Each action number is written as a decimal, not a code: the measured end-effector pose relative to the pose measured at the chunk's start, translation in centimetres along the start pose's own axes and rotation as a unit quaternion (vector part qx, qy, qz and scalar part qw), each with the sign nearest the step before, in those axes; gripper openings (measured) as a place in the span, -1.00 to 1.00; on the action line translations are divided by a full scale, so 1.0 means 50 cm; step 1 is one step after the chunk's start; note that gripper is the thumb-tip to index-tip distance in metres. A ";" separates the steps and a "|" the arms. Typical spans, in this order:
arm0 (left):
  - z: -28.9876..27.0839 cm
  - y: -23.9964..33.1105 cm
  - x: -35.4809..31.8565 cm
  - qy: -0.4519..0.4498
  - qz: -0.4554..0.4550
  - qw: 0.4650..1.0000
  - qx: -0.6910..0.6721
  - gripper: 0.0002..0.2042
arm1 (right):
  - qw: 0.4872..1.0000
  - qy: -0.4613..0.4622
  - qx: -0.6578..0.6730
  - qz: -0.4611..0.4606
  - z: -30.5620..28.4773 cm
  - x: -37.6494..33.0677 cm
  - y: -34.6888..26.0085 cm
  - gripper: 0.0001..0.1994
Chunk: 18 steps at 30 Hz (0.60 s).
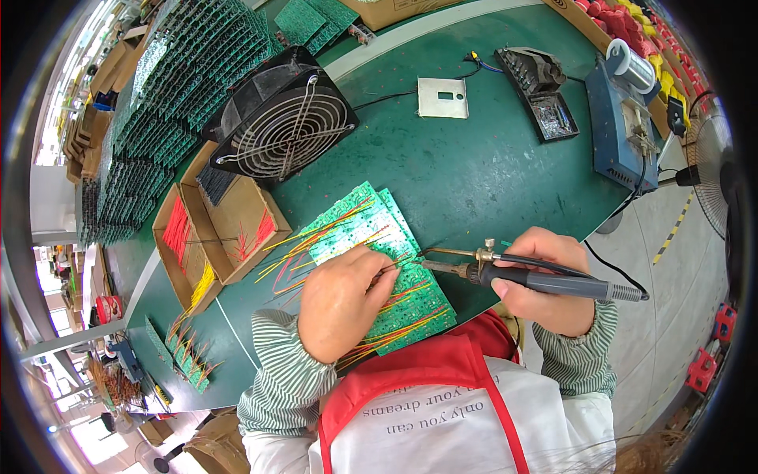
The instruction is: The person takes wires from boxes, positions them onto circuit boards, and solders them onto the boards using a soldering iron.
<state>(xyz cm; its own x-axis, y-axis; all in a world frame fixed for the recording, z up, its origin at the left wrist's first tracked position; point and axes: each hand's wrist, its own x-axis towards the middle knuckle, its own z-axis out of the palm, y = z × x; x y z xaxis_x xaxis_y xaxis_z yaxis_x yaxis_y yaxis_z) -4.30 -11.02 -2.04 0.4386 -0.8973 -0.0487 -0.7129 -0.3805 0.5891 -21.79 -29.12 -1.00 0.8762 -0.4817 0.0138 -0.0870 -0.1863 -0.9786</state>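
From where I stand, the bench (505,174) has a green top with scuffs and small specks. Near its front edge lie overlapping circuit boards (371,217), red and yellow wires strewn over them. Left of these sits a divided cardboard box (229,209), and just behind it a black fan (288,122) stands tilted. Farther back are a pale plate (442,110) with a cutout, a black tray (560,137) of dark bits, and, by the right edge, a blue machine (609,142). Another wired board (185,359) lies far left.
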 end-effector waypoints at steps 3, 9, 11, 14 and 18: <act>-0.001 0.002 0.005 0.000 0.007 1.000 0.000 -0.90 | 1.000 -0.003 0.002 0.015 0.002 0.003 0.001 -0.86; -0.009 -0.005 0.014 -0.019 0.016 1.000 -0.008 -0.91 | 0.999 -0.007 -0.031 -0.010 0.001 0.004 -0.001 -0.85; -0.013 -0.006 0.021 -0.031 0.016 0.999 -0.012 -0.91 | 1.000 0.003 -0.020 -0.011 -0.002 0.001 -0.003 -0.85; -0.017 -0.008 0.026 -0.059 -0.002 0.998 -0.028 -0.90 | 1.000 0.012 -0.004 -0.006 -0.003 -0.002 -0.006 -0.85; -0.018 -0.008 0.028 -0.065 -0.010 0.997 -0.028 -0.89 | 1.000 0.014 -0.006 -0.020 0.001 0.000 -0.001 -0.85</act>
<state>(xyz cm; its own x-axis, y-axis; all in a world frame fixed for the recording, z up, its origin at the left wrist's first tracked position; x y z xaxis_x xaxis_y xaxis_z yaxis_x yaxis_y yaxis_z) -2.88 -11.90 -1.62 0.3746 -0.9127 -0.1635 -0.6719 -0.3887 0.6305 -21.75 -29.05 -0.97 0.8658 -0.4969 0.0589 -0.0582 -0.2169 -0.9745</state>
